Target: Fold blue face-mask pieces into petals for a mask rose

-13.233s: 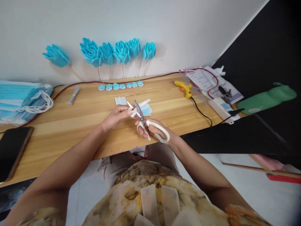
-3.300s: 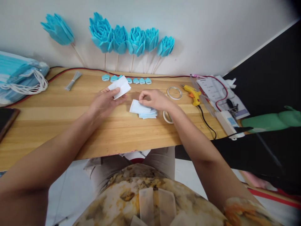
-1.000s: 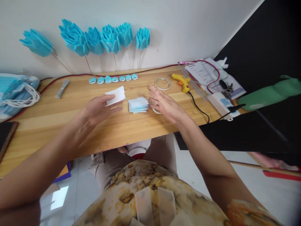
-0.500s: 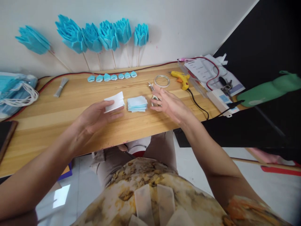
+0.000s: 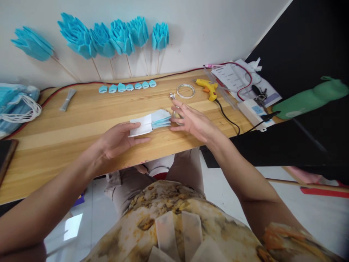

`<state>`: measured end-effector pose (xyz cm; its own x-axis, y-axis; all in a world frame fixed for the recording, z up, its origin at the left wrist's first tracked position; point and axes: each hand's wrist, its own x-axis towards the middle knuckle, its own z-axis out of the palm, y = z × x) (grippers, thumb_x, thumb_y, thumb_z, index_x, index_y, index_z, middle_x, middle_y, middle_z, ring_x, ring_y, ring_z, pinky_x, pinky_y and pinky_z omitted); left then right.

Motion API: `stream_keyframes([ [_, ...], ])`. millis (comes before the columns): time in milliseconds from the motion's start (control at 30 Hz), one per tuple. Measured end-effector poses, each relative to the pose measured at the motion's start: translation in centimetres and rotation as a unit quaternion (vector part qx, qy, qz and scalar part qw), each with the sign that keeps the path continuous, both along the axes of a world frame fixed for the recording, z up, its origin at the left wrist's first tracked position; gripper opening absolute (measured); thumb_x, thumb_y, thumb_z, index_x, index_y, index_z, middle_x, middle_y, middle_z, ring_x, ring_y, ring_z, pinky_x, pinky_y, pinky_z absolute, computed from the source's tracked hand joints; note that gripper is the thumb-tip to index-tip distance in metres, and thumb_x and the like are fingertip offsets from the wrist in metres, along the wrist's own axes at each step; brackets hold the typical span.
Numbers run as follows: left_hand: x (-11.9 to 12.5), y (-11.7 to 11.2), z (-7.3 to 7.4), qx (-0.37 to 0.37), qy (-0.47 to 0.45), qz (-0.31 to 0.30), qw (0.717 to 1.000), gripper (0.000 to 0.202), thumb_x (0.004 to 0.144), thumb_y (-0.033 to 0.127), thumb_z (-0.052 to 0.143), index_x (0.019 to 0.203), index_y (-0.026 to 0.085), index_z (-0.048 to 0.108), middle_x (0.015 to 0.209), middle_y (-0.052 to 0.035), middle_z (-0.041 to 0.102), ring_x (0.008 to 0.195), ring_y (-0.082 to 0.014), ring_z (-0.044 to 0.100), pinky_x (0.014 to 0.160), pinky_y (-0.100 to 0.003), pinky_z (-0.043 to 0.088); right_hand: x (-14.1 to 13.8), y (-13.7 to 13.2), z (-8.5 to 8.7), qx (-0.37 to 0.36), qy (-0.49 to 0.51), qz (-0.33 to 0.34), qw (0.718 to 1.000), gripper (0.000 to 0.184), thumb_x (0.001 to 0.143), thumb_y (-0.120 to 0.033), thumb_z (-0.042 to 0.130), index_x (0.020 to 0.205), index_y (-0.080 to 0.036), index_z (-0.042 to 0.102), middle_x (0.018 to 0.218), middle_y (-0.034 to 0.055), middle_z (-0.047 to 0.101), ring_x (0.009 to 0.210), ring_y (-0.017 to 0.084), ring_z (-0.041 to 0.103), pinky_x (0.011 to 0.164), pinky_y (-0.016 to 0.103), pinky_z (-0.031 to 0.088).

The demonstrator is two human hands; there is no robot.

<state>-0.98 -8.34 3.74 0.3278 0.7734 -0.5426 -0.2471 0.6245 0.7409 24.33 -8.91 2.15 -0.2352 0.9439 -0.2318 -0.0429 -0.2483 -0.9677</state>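
Observation:
Between the thumb and fingers of my left hand (image 5: 116,140) are a few white fabric pieces (image 5: 141,126), pinched at their left side. Their right end overlaps a stack of pale blue and white fabric pieces (image 5: 161,118) on the table. My right hand (image 5: 195,122) hovers at the right end of that stack, fingers spread, holding nothing. Whether its fingertips touch the stack I cannot tell. Behind those fingers lies a pair of scissors (image 5: 172,96), mostly hidden. Farther back rests a roll of tape (image 5: 185,91).
Several small folded blue pieces (image 5: 121,87) line the back, below blue flowers on sticks (image 5: 122,38). A yellow glue gun (image 5: 208,89), power strip (image 5: 255,112) and green bottle (image 5: 311,98) are at right. Blue masks (image 5: 16,105) and a bundle of strips (image 5: 67,100) lie left.
My left hand has moved right with the white pieces, which now overlap the stack. My right hand stays beside it, its fingers spread. The camera view has shifted slightly.

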Motion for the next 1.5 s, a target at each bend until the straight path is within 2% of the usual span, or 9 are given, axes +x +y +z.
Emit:
stream_keyframes([
  [100, -0.4, 0.0, -0.3, 0.000, 0.005, -0.005, 1.000, 0.023, 0.085, 0.009, 0.061, 0.107, 0.009, 0.071, 0.111, -0.0175, 0.074, 0.107, -0.0302, 0.071, 0.089, -0.047, 0.065, 0.2, -0.1, -0.2, 0.047, -0.044, 0.004, 0.998, 0.061, 0.094, -0.066, 0.049, 0.148, -0.038, 0.046, 0.161, 0.0032, 0.042, 0.131, 0.027, 0.058, 0.101, 0.052, 0.058],
  [200, -1.2, 0.1, -0.8, -0.002, 0.009, -0.011, 1.000, 0.026, 0.085, 0.011, 0.062, 0.109, 0.009, 0.071, 0.115, -0.0184, 0.074, 0.109, -0.0313, 0.071, 0.090, -0.048, 0.065, 0.3, -0.2, -0.4, 0.181, -0.186, -0.020, 0.965, 0.058, 0.094, -0.056, 0.056, 0.146, -0.033, 0.050, 0.152, 0.0056, 0.052, 0.131, 0.030, 0.057, 0.105, 0.053, 0.053],
  [400, -1.8, 0.2, -1.3, 0.010, 0.000, -0.016, 1.000, 0.029, 0.084, 0.014, 0.066, 0.113, 0.012, 0.071, 0.124, -0.0164, 0.072, 0.116, -0.0319, 0.069, 0.088, -0.042, 0.066, -0.3, 0.5, -1.5, 0.423, -0.457, 0.079, 0.779, 0.057, 0.086, -0.026, 0.069, 0.141, -0.023, 0.055, 0.146, 0.0127, 0.056, 0.139, 0.036, 0.045, 0.117, 0.060, 0.036],
  [533, -1.9, 0.2, -1.2, 0.007, -0.009, -0.007, 1.000, 0.028, 0.084, 0.014, 0.066, 0.111, 0.017, 0.072, 0.121, -0.0126, 0.073, 0.116, -0.0299, 0.069, 0.090, -0.041, 0.065, -1.2, 1.5, -2.4, 0.470, -0.513, 0.101, 0.712, 0.043, 0.086, -0.013, 0.062, 0.128, -0.021, 0.063, 0.147, 0.0122, 0.056, 0.141, 0.035, 0.043, 0.115, 0.061, 0.035],
  [767, -3.0, 1.3, -0.4, 0.052, -0.011, 0.047, 0.997, 0.021, 0.089, 0.015, 0.059, 0.106, 0.011, 0.072, 0.116, -0.0132, 0.075, 0.099, -0.0235, 0.074, 0.087, -0.033, 0.064, -1.1, 2.5, -3.1, 0.492, -0.514, 0.100, 0.695, 0.024, 0.090, -0.010, 0.051, 0.099, -0.019, 0.072, 0.129, 0.0116, 0.069, 0.127, 0.031, 0.057, 0.113, 0.057, 0.038],
  [1000, -1.4, 2.9, -0.5, 0.115, 0.012, 0.054, 0.992, 0.018, 0.085, 0.016, 0.066, 0.100, 0.009, 0.073, 0.102, -0.0134, 0.077, 0.088, -0.0224, 0.075, 0.077, -0.032, 0.063, 0.0, 2.2, -0.3, 0.505, -0.408, 0.038, 0.759, 0.045, 0.092, -0.020, 0.054, 0.138, -0.024, 0.054, 0.139, 0.0087, 0.064, 0.130, 0.027, 0.058, 0.110, 0.051, 0.045],
  [1167, 0.9, 3.9, -0.9, 0.231, 0.023, 0.052, 0.971, 0.023, 0.079, 0.028, 0.078, 0.095, 0.013, 0.074, 0.096, -0.0103, 0.078, 0.092, -0.0247, 0.074, 0.083, -0.039, 0.062, -1.4, 3.5, 0.5, 0.564, -0.355, -0.021, 0.746, 0.049, 0.093, -0.023, 0.054, 0.141, -0.027, 0.047, 0.152, 0.0094, 0.051, 0.142, 0.030, 0.046, 0.117, 0.057, 0.038],
  [1367, 2.1, 5.0, -1.1, 0.319, 0.012, 0.090, 0.943, 0.029, 0.077, 0.036, 0.080, 0.095, 0.015, 0.073, 0.094, -0.0073, 0.078, 0.103, -0.0259, 0.072, 0.093, -0.042, 0.058, -3.0, 6.5, -0.2, 0.608, -0.316, 0.008, 0.728, 0.030, 0.089, -0.023, 0.060, 0.119, -0.029, 0.060, 0.147, 0.0062, 0.053, 0.142, 0.030, 0.044, 0.114, 0.059, 0.039],
  [1500, 1.6, 5.8, -1.2, 0.333, 0.002, 0.113, 0.936, 0.029, 0.078, 0.038, 0.080, 0.095, 0.016, 0.073, 0.097, -0.0064, 0.078, 0.103, -0.0241, 0.071, 0.093, -0.040, 0.058, -3.9, 8.4, 0.3, 0.607, -0.284, 0.012, 0.742, 0.007, 0.092, -0.029, 0.062, 0.092, -0.028, 0.069, 0.135, 0.0035, 0.060, 0.135, 0.027, 0.049, 0.108, 0.054, 0.046],
])
